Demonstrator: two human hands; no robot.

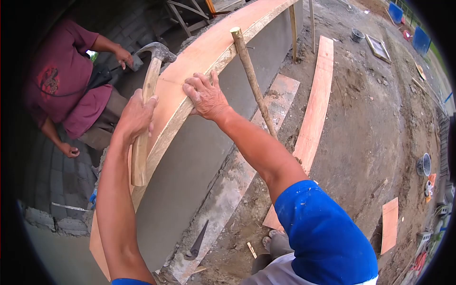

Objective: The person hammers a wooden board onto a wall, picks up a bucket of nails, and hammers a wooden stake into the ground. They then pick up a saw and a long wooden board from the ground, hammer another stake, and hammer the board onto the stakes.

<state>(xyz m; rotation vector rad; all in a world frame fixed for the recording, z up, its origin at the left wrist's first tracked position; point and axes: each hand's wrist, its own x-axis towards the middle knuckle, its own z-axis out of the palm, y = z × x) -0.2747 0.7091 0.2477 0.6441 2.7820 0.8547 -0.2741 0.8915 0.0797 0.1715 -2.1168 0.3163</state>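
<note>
In the head view, left of centre, your left hand point(137, 114) grips a claw hammer point(152, 76) by its handle; at upper centre, your right hand point(205, 96) clasps the curved plywood strip's point(190, 61) edge. You seem to be steadying it; next calls for clear fingers.

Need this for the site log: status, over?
Left grip closed around hammer. Right grip on edge of curved board. Wooden pole at that edge, possibly in the way.

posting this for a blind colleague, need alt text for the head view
The left hand grips a claw hammer while the right hand rests on the edge of curved plywood above a grey wall; a maroon-shirted person stands opposite.
</note>
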